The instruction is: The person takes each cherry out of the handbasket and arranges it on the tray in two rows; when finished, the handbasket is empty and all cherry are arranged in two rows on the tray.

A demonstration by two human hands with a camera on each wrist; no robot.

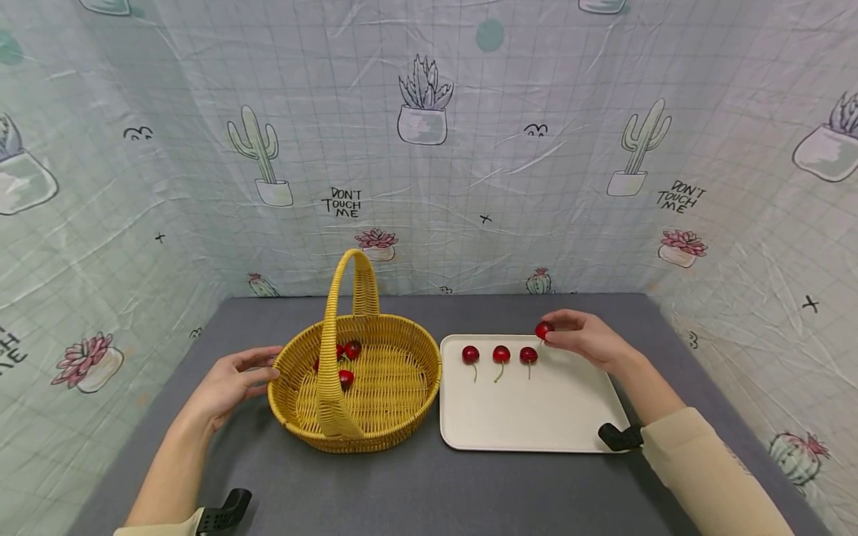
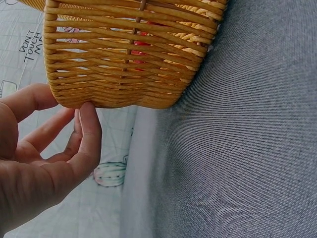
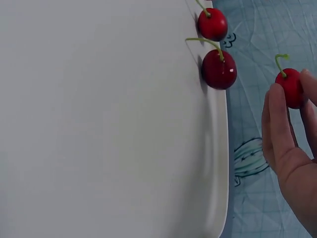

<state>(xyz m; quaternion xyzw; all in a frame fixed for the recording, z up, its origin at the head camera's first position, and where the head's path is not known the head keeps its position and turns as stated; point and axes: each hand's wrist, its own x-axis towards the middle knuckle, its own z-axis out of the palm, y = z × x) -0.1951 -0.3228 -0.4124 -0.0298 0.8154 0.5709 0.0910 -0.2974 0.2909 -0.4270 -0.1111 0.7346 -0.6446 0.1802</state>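
Cream sleeve (image 1: 167,525) near the left edge of the grey bench (image 1: 322,491). Next, left hand (image 1: 231,383) with fingers loosely extended, gripping nothing, tips against the outside of a yellow wicker basket (image 1: 355,444). Looks like a light touch to steady it. Inside, toward the bench's left edge, a few cherries (image 1: 345,380), partly behind the handle (image 1: 328,350). Just right of the basket, a white tray (image 1: 529,417), perhaps so near to keep reaches short. On it, along the side facing the bench's back edge, a row of three cherries (image 1: 501,354), stems away from that edge; seems spaced for easy picking. Toward the bench's back right corner, right hand (image 1: 586,339) pinching another cherry (image 1: 544,327) between thumb and fingertips, stem free, probably to avoid bruising.
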